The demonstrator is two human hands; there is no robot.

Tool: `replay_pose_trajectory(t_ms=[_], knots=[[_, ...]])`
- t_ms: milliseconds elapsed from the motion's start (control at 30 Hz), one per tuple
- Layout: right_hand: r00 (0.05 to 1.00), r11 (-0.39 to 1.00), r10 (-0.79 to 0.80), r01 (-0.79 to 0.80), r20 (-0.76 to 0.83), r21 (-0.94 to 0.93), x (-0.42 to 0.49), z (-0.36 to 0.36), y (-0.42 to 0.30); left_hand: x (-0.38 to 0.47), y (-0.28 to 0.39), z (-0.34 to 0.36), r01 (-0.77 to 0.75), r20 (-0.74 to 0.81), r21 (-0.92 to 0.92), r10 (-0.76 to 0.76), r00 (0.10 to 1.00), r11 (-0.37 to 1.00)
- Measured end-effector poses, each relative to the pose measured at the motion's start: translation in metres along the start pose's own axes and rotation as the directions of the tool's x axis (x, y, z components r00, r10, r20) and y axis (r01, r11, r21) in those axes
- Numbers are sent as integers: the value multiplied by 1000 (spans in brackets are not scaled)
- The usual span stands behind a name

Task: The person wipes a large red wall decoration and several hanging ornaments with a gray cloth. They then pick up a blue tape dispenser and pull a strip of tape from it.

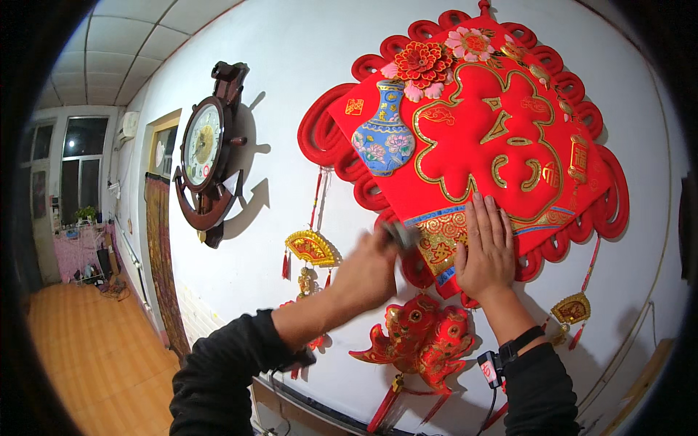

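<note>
A red padded Chinese-knot wall hanging (493, 147) with a blue vase, flowers and gold-edged character hangs on the white wall. My right hand (487, 253) lies flat on its lower part, fingers apart, holding nothing. My left hand (366, 270) is closed around a blurred dark object (402, 235), perhaps a brush, at the hanging's lower left edge. Under the hanging are two stuffed red fish (422, 338) with tassels. Gold fan-shaped pendants hang at the left (311, 248) and right (571, 308). A strap with a small device (491, 369) sits on my right wrist.
Left on the wall is a dark wooden anchor-shaped clock (203, 144). Beyond it are a curtained doorway (163, 250), a plant (85, 212) and a cloth-covered stand (82, 253). A dark-edged surface (327, 409) runs below the fish. Cables hang at the right.
</note>
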State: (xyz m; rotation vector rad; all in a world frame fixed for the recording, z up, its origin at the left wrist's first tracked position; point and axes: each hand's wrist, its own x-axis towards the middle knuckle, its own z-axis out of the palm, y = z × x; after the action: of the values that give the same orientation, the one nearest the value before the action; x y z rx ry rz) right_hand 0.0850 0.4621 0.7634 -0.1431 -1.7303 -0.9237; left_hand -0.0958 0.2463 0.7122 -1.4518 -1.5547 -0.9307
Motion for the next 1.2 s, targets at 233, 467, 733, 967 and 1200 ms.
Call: replay_pose_trajectory(t_ms=[233,467,733,967,1200], knots=[[1000,1000,3,-3,-1,17,-2,0,1,45,-29,-42,-107,-456,-76,61,888,991],[1000,1000,4,-4,-9,9,-1,0,-1,68,-46,-9,228,-426,192,-128,896,955],[1000,1000,4,-4,11,-2,-2,2,2,-122,61,17,-230,76,-249,256,964,941],[1000,998,6,-7,17,68,3,-8,0,-219,103,35,143,474,-635,236,848,759],[999,954,28,-38,39,299,-10,-56,-13,-257,118,37,623,637,-675,-115,763,394]])
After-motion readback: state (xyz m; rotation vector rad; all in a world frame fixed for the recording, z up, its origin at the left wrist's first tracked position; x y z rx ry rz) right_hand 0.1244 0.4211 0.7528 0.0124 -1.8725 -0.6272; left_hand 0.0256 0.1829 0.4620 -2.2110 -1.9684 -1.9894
